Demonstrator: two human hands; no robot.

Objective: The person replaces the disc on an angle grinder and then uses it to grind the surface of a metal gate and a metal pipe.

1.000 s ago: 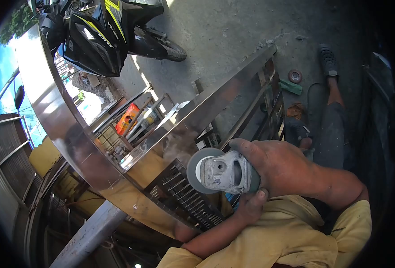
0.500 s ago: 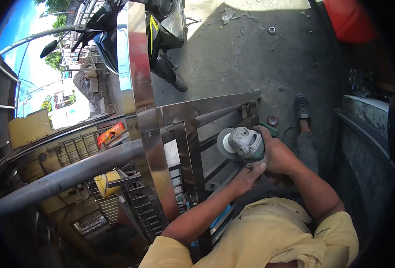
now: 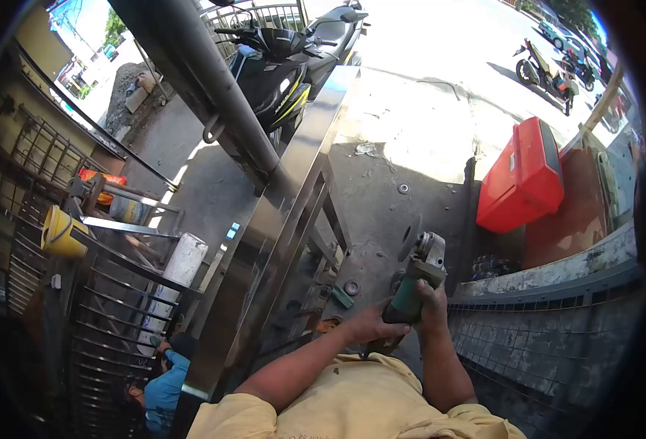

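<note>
A green angle grinder (image 3: 405, 298) is held up in front of my chest, its grey metal head (image 3: 431, 250) pointing away from me. Its thin disc (image 3: 410, 235) stands edge-up at the head's left side, apart from any metal. My left hand (image 3: 370, 324) is closed around the rear of the body. My right hand (image 3: 432, 304) grips the body nearer the head, thumb along the top. To the left of both hands runs a shiny metal frame (image 3: 264, 267) with bars beneath its top beam; neither hand touches it.
A thick grey pipe (image 3: 213, 95) crosses at upper left. A person in a blue shirt (image 3: 165, 391) is low on the left, near a white cylinder (image 3: 173, 282). A red box (image 3: 520, 179) stands at right, above a wire-mesh barrier (image 3: 527, 329). Motorcycles (image 3: 272, 88) are parked ahead.
My view has swung up and right, bringing the red box and street into sight. The grinder has turned from over the frame's bars to point forward, right of the frame. Both hands still hold it.
</note>
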